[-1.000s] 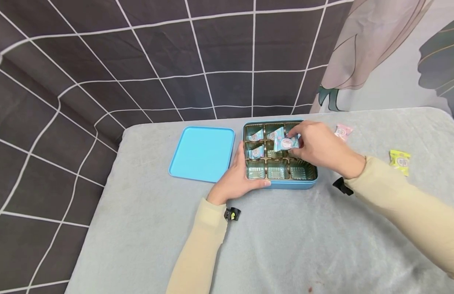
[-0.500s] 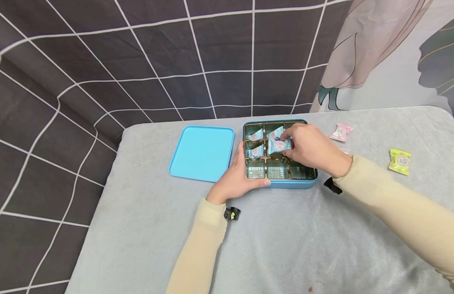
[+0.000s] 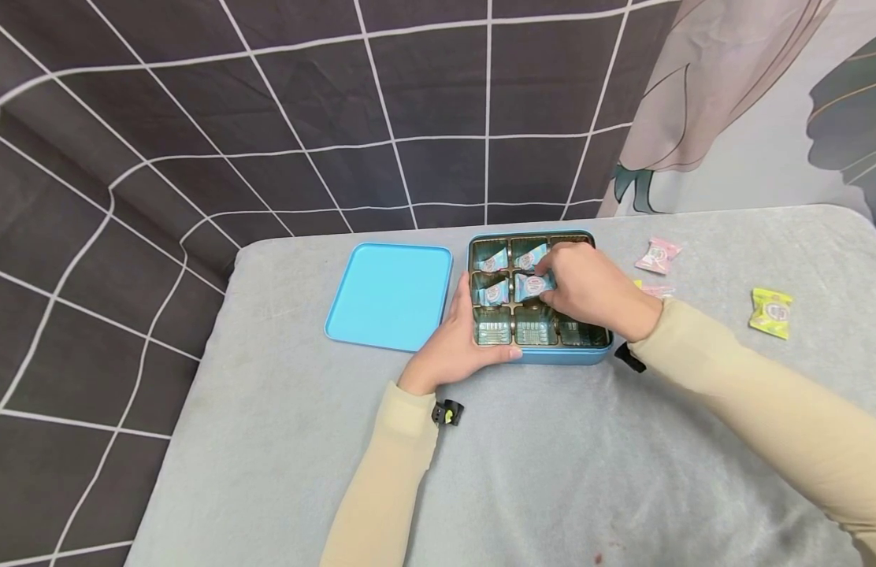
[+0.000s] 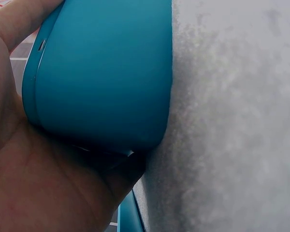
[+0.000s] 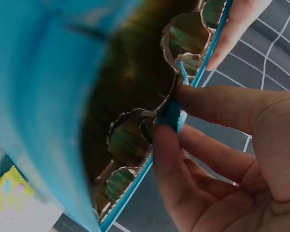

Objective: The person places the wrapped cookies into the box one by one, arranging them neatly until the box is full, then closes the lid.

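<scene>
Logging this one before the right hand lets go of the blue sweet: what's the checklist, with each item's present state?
1. Tin steadied: ok, the left grip holds its near left corner.
2. Blue sweet at the tray's centre: ok, the right grip pinches it there.
3. Sweet resting on the compartment floor: cannot tell, its underside is hidden.
4. Right column fully visible: not ok, the right grip covers part of it.
5. Near row unfilled: ok, no sweets show in its three compartments.
6. Lid off the tin: ok, it lies to the left.
</scene>
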Demonstrator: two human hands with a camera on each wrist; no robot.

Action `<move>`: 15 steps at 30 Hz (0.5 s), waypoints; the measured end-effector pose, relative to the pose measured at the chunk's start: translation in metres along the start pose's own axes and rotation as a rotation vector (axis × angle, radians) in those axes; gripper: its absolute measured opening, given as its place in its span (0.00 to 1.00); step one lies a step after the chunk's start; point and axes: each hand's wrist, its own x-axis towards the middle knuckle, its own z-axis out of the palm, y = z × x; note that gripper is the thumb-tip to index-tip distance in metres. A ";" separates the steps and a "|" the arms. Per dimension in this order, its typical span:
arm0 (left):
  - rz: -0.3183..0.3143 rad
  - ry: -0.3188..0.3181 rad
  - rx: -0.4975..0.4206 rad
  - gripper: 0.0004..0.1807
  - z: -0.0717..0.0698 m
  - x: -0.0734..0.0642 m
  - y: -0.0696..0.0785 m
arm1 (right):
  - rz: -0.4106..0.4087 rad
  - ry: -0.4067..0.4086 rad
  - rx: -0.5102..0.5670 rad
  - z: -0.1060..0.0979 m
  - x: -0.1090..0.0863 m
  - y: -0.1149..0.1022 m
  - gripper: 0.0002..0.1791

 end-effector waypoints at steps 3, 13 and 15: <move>-0.001 -0.001 0.002 0.73 -0.001 0.000 0.000 | -0.012 -0.001 -0.015 0.000 0.002 -0.002 0.13; -0.015 -0.011 -0.005 0.73 -0.002 -0.001 0.001 | -0.003 -0.025 -0.001 0.004 0.006 -0.008 0.07; -0.015 -0.009 -0.005 0.73 -0.001 -0.001 0.002 | -0.011 -0.022 -0.008 0.005 0.007 -0.008 0.07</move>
